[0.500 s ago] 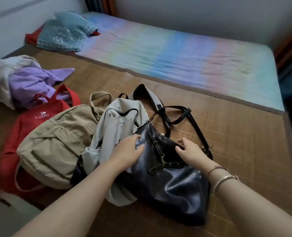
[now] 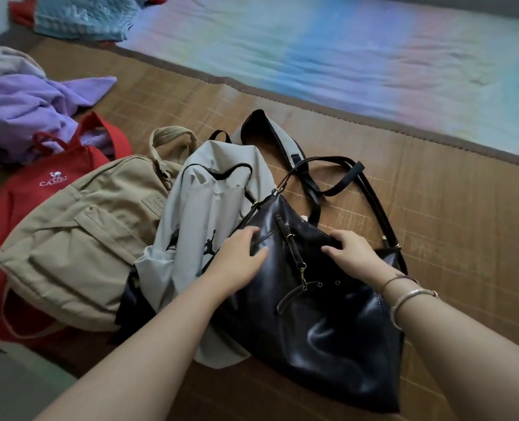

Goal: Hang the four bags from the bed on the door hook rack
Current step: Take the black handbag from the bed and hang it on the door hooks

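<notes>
Four bags lie overlapping on the bamboo mat [image 2: 434, 226] of the bed. From left: a red tote bag [image 2: 18, 196], a beige backpack [image 2: 79, 238], a light grey drawstring bag [image 2: 203, 214] and a shiny black leather shoulder bag [image 2: 328, 323] with its long strap [image 2: 370, 189] looped behind. My left hand [image 2: 237, 256] rests on the black bag's upper left edge, fingers curled over it. My right hand [image 2: 352, 250] presses on the bag's top right edge, fingers spread. Neither hand has lifted the bag. No door hook rack is in view.
A heap of purple and white clothes [image 2: 24, 104] lies at the far left. A teal pillow [image 2: 85, 16] sits at the top left. Beyond the mat stretches a pastel rainbow sheet [image 2: 343, 62]. The bed's near edge and floor show at the bottom left.
The view has moved closer and lower over the bags. Both hands have slid a little up the black bag toward its top edge.
</notes>
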Tool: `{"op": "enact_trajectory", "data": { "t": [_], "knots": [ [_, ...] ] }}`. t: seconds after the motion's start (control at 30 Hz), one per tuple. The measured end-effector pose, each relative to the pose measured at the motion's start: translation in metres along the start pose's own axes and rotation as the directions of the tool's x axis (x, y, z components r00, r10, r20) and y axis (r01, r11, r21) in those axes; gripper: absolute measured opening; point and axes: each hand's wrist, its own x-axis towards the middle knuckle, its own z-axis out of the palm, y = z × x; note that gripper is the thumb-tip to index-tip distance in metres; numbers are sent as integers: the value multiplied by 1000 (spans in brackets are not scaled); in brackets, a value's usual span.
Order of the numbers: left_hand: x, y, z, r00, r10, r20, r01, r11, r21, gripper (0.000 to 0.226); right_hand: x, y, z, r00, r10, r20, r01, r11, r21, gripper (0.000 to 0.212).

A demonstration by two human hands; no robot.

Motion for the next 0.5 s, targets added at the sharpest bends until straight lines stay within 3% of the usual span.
{"op": "enact_trajectory", "data": {
  "t": [0.17,0.3,0.5],
  "knots": [
    [-16,15,-28,1000,0,26,0,1000,5,51,-46,-26,-26,985,-154,-73,156,988,22,24],
    [-26,42,-67,1000,-19,14,19,1000,11,65,-100,-51,-59,949,-293,-116,294,956,-9,26],
    [-38,86,-111,990,-120,76,134,962,-238,95,-185,-85,-101,888,-440,-135,413,891,-189,25]
  ]
}}
